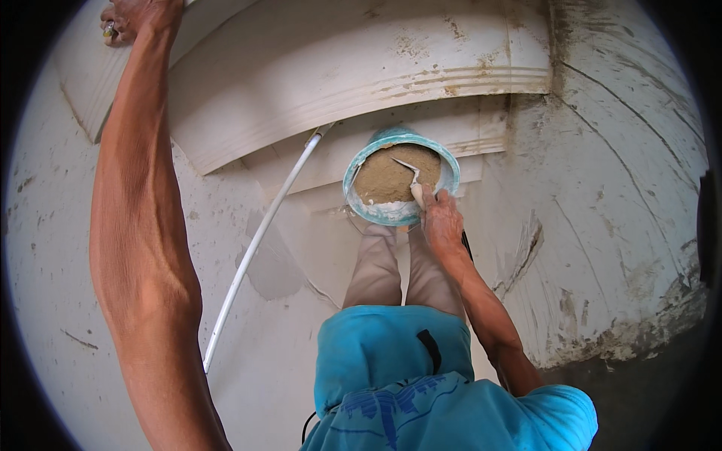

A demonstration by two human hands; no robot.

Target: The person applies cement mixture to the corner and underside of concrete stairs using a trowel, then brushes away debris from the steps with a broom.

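Observation:
My right hand point(442, 220) is closed around the pale handle of a small pointed trowel point(416, 182). The trowel's metal blade lies on sandy brown mortar point(387, 180) inside a round teal bucket point(352, 201). White residue coats the bucket's inner wall, and its rim tilts toward me. Far off to the upper left, my left hand point(143, 19) is raised beside a pale stair step, a ring on one finger. Its fingers are curled, and the picture's edge cuts off part of it, so whatever it grips cannot be seen.
Pale steps point(361, 56) with grooved edges curve across the top. A long white pole point(263, 225) leans slantwise between my left arm and the bucket. To the right, a stained wall point(617, 165) carries dark streaks and crumbling patches. My legs stand just below the bucket.

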